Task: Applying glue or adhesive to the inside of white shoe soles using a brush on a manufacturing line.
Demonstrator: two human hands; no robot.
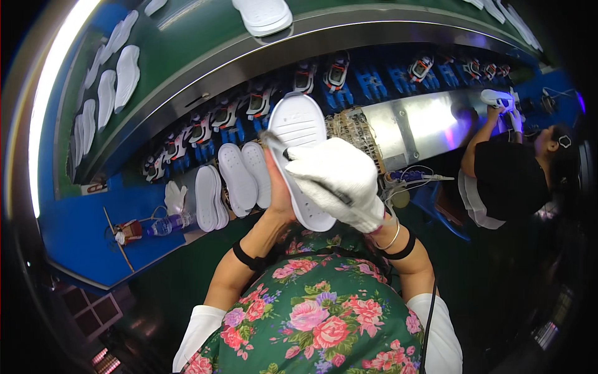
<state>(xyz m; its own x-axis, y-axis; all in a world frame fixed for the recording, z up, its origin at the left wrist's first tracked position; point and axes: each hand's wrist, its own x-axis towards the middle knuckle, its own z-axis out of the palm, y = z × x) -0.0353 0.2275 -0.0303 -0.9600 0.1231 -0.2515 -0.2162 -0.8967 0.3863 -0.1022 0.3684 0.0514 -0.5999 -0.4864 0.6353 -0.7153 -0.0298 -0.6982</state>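
A white shoe sole (300, 128) is held up in front of my apron, its inner side with grooves and small holes turned to me. My bare left hand (280, 190) grips it along the left edge. My right hand (336, 177), in a white glove, is closed around a thin brush (272, 142). The dark brush tip is at the sole's upper left rim; whether it touches cannot be made out. More white soles (238, 179) lie just left of my left hand.
A blue table (81, 240) at left bears a bottle (167, 225), a white glove (175, 198) and a brown container (129, 232). Shoe uppers (259, 103) line a conveyor ahead, under a green shelf (180, 47) with soles. A co-worker (507, 168) handles a shoe at right.
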